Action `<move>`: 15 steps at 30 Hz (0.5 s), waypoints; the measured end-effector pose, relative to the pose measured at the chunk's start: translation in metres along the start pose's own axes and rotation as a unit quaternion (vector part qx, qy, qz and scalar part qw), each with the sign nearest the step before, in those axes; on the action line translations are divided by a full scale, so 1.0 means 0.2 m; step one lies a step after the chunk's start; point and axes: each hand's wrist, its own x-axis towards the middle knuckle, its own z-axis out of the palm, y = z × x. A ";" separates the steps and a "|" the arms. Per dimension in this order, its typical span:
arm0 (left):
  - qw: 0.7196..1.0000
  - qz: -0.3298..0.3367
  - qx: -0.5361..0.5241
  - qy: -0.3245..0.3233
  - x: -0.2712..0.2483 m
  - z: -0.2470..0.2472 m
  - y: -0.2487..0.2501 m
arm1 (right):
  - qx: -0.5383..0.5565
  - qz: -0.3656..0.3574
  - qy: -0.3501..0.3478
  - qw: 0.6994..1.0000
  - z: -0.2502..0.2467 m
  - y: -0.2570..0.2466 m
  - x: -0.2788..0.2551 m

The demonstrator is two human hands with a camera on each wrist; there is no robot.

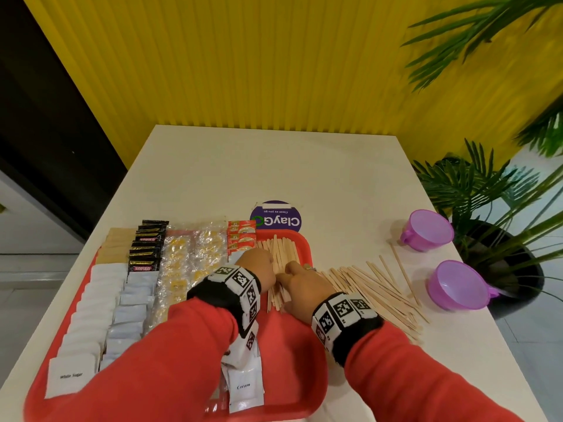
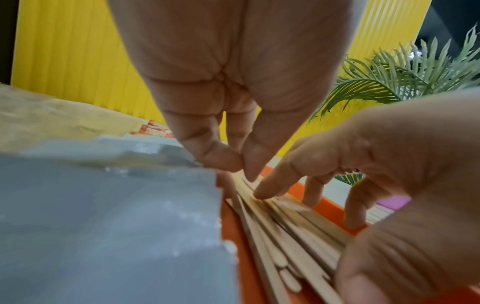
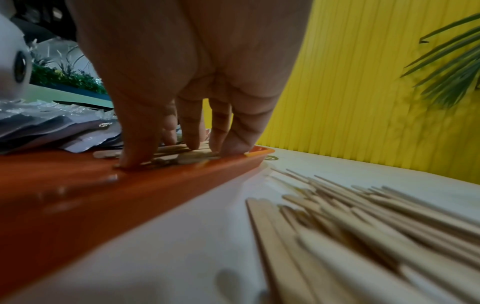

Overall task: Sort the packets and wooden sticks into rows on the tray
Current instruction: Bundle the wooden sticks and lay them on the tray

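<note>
Both hands' straight fingers [image 3: 192, 131] press the wooden sticks [image 1: 281, 254] on the tray [image 1: 307, 242]

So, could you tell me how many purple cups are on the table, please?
2. One purple cup sits near the table's right edge, beyond the loose sticks; the other purple cup is nearer, beside them. None seems hidden.

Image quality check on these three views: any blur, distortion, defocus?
Head view: sharp at the centre, palm leaves smeared toward the top right corner, table edges splayed by the wide lens. Left wrist view: grey packet up close is soft, left hand fingers fairly crisp. Right wrist view: loose wooden sticks in the foreground blurred, tray rim soft.
</note>
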 end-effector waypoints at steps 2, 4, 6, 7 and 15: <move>0.999 0.031 -0.018 0.000 0.00 0.01 -0.02 | 0.006 -0.004 0.000 1.000 0.00 0.00 0.00; 0.997 0.050 -0.045 0.038 0.00 0.01 -0.03 | 0.007 -0.008 -0.001 1.000 0.01 0.01 0.00; 0.996 0.054 -0.042 0.056 -0.01 0.01 -0.03 | -0.004 -0.016 0.002 1.000 0.01 0.01 0.00; 0.998 0.046 -0.014 0.051 -0.01 0.01 -0.03 | -0.011 -0.021 0.003 1.000 0.01 0.01 0.00; 0.983 0.003 0.148 0.105 -0.07 0.08 -0.02 | -0.009 -0.034 0.005 0.999 0.02 0.00 0.02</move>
